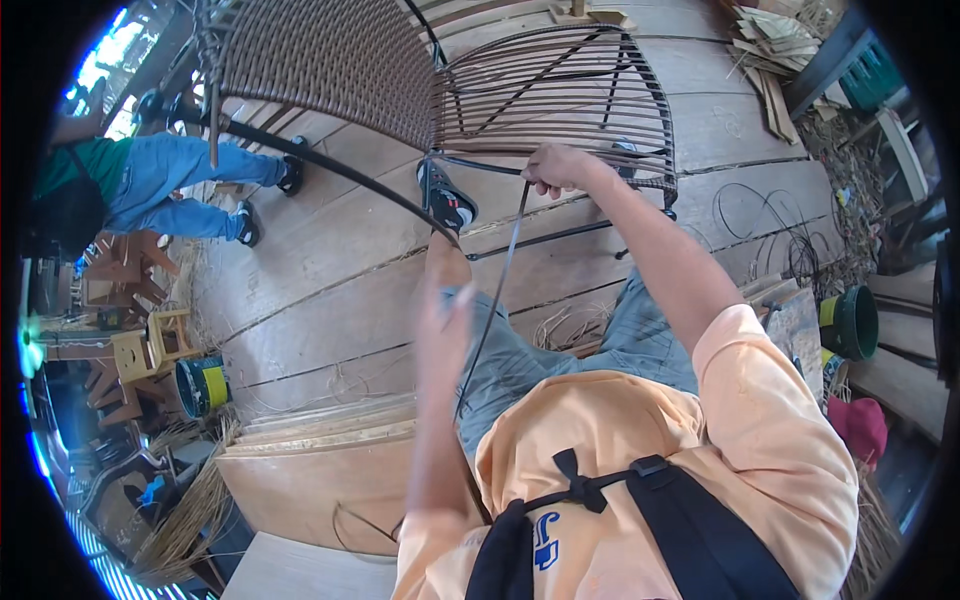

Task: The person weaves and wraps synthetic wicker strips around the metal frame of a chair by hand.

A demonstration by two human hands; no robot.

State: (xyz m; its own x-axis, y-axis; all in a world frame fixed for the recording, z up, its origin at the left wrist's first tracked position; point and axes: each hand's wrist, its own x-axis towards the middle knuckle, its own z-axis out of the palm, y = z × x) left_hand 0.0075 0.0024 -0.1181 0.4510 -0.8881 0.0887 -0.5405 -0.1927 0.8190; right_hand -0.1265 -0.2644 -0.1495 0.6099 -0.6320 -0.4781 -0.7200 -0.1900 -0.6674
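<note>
Your right hand [556, 169] is pinching the dark strip [513, 240], which runs down from it toward you; the woven chair [330, 68] sits just beyond! Your left hand [447, 330], below-left, is blurred: can't tell its grip.

Downward head view (wide fisheye)

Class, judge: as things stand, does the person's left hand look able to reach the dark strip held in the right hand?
Probably yes: the left hand, though blurred, looks close to the dark strip, which the right hand holds higher up, and nothing visible blocks the way.
</note>
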